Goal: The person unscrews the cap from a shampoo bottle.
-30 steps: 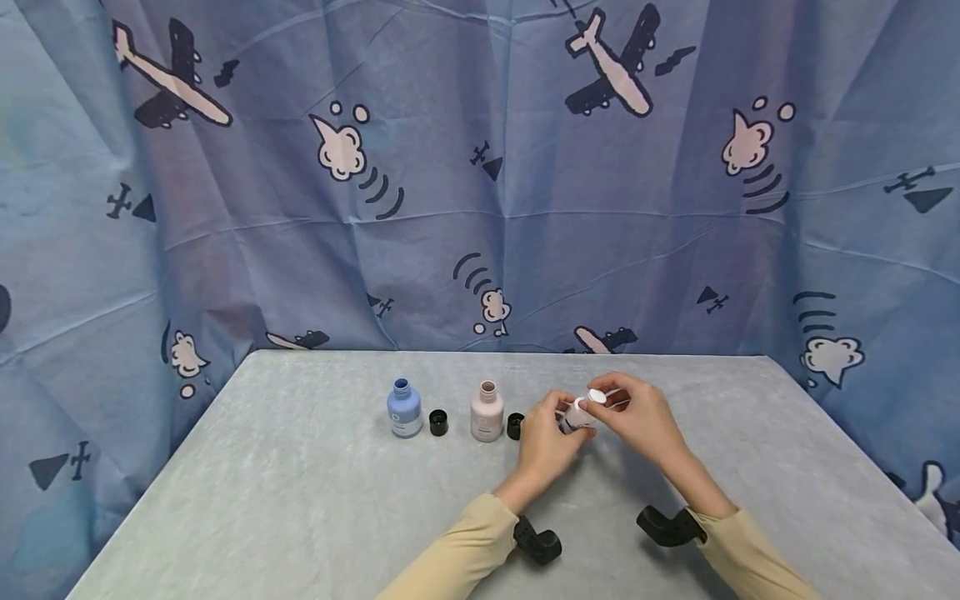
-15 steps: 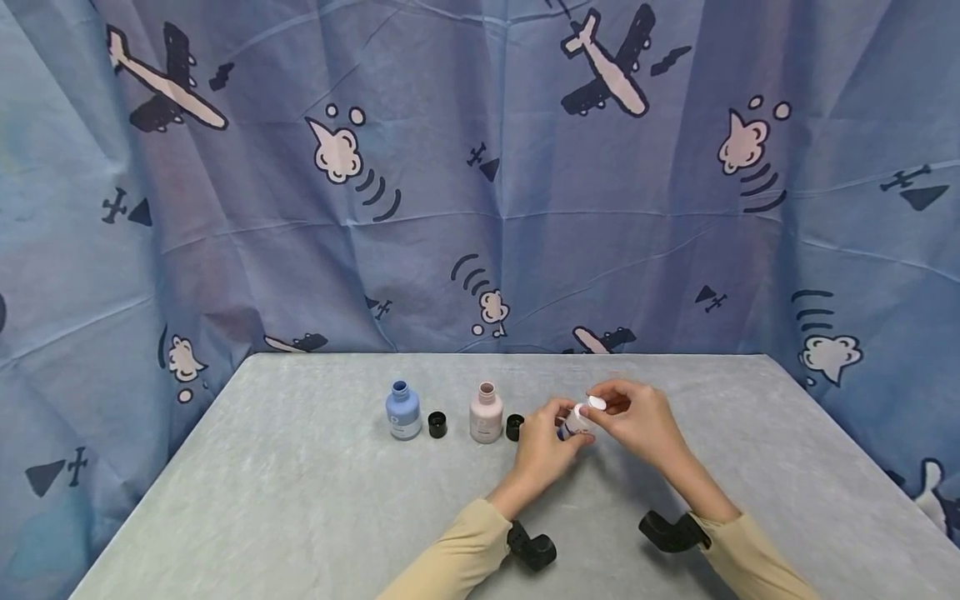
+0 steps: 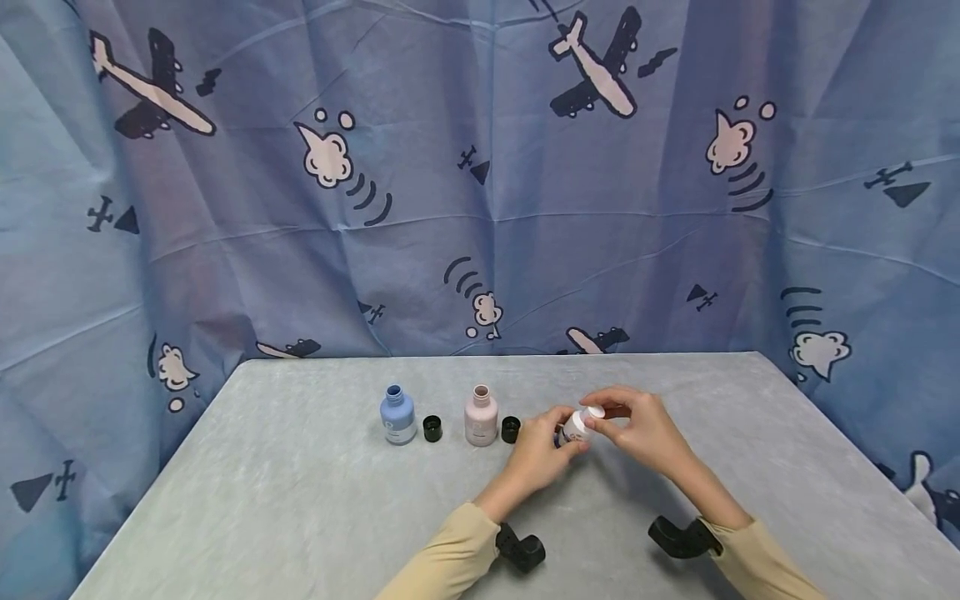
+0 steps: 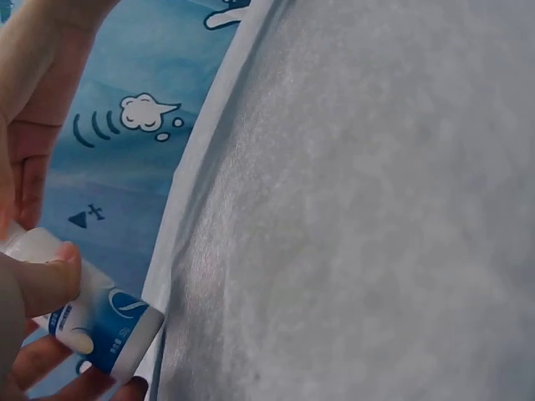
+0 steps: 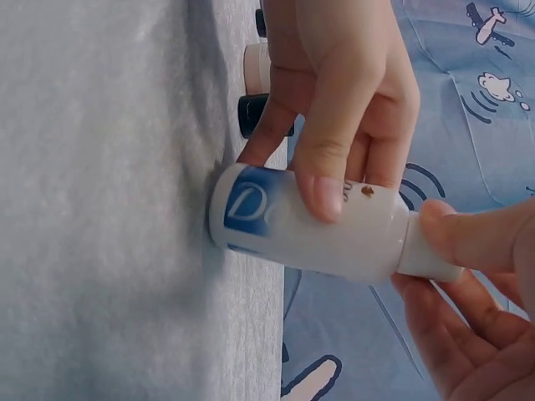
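Observation:
My left hand (image 3: 542, 448) grips a small white bottle (image 3: 574, 430) by its body, fingers and thumb on opposite sides. The bottle leans to the right; a blue label shows near its base in the right wrist view. With thumb and fingers, my right hand (image 3: 641, 427) pinches the white cap (image 5: 428, 254), which sits against the bottle's neck. Whether the cap is threaded tight cannot be told. In the left wrist view the bottle (image 4: 125, 330) shows its blue side, and its top is partly hidden behind my thumb.
Left of my hands stand an uncapped pink bottle (image 3: 481, 419) and an uncapped blue bottle (image 3: 397, 418). A black cap (image 3: 511, 429) lies right of the pink one, another black cap (image 3: 432, 428) right of the blue one. A patterned curtain (image 3: 420, 192) hangs behind the table (image 3: 285, 483).
The white cap, earlier held apart above the bottle's mouth, has come down onto the neck. Both hands stay close together, and the head view has shifted slightly.

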`<action>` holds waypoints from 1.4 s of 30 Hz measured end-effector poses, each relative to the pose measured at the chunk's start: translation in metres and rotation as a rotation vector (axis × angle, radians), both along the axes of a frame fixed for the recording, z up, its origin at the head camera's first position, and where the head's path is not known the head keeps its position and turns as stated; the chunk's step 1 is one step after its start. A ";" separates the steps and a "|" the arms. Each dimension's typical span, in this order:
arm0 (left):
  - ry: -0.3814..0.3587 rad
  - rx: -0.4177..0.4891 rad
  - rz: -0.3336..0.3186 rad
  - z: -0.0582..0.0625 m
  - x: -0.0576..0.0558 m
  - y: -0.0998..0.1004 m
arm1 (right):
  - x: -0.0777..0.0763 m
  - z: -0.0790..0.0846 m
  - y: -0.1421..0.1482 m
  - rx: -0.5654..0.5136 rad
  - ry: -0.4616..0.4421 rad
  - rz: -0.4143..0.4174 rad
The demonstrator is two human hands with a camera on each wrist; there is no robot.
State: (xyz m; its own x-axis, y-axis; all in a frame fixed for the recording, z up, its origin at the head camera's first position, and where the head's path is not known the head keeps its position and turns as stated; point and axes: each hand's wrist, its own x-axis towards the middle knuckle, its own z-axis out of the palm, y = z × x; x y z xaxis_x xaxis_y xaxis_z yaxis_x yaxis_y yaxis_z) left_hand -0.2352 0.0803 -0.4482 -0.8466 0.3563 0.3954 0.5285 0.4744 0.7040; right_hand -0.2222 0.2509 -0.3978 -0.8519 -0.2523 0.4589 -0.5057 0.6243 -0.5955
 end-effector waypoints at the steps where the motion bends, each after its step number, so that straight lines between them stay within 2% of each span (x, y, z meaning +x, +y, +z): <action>1: -0.001 -0.011 -0.013 0.000 0.000 -0.001 | 0.000 0.000 0.001 0.002 -0.001 0.011; 7: -0.037 -0.065 -0.056 0.001 -0.001 -0.002 | -0.001 -0.001 0.005 0.020 -0.015 0.094; 10: -0.066 -0.051 -0.045 0.001 -0.002 -0.002 | -0.003 -0.001 0.006 0.027 -0.029 0.133; 12: -0.080 -0.027 -0.023 0.001 -0.002 -0.002 | -0.004 -0.001 0.005 0.023 -0.041 0.127; 15: -0.071 0.001 0.033 0.002 -0.002 -0.001 | -0.005 0.000 0.003 0.020 -0.071 0.065; 20: 0.016 -0.014 0.134 0.002 -0.003 -0.001 | -0.004 0.001 -0.002 0.019 -0.119 -0.115; 24: 0.066 -0.035 0.158 0.002 -0.003 -0.002 | -0.004 0.001 -0.005 0.016 -0.107 -0.164; 28: 0.074 -0.051 0.140 0.002 -0.004 -0.003 | -0.005 0.001 -0.007 0.030 -0.071 -0.147; 36: 0.067 -0.073 0.101 0.003 -0.004 -0.005 | -0.005 0.001 -0.005 0.052 -0.058 0.021; 39: 0.079 -0.076 0.113 0.002 -0.005 -0.006 | -0.006 -0.002 -0.005 0.052 -0.066 0.024; 42: 0.085 -0.074 0.132 0.001 -0.005 -0.008 | -0.006 -0.004 -0.007 0.038 -0.076 -0.032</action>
State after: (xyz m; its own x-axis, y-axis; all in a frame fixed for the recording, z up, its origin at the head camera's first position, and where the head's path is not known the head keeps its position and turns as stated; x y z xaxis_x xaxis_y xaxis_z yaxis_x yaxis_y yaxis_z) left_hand -0.2399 0.0728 -0.4476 -0.8525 0.2751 0.4445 0.5144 0.5926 0.6199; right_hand -0.2284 0.2436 -0.4014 -0.8916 -0.2402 0.3838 -0.4396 0.6621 -0.6070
